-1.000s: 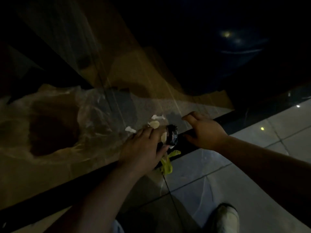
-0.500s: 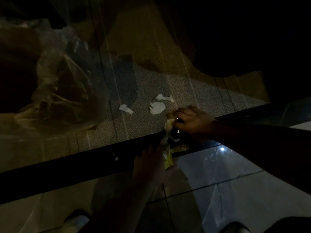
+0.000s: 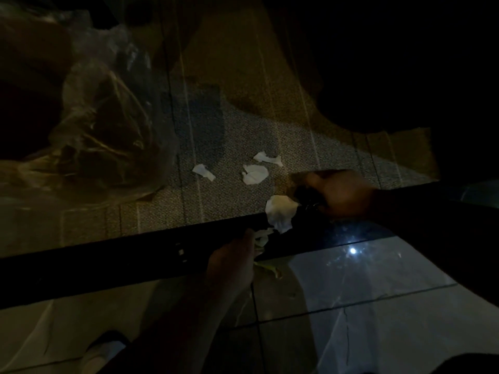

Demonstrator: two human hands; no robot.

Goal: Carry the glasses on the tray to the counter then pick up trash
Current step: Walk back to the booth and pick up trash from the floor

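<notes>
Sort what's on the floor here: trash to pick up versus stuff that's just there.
Trash for the job:
- three white paper scraps on the carpet
- larger white paper by the right hand
- yellowish scrap by the left hand

Just there:
- clear plastic bag
- black strip
- shoe

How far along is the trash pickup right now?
No tray or glasses in view, so that part can't be judged. In hand: the right hand grips a dark object beside a white paper wad; the left hand holds yellowish scraps. Left: three white paper scraps on the carpet.
</notes>
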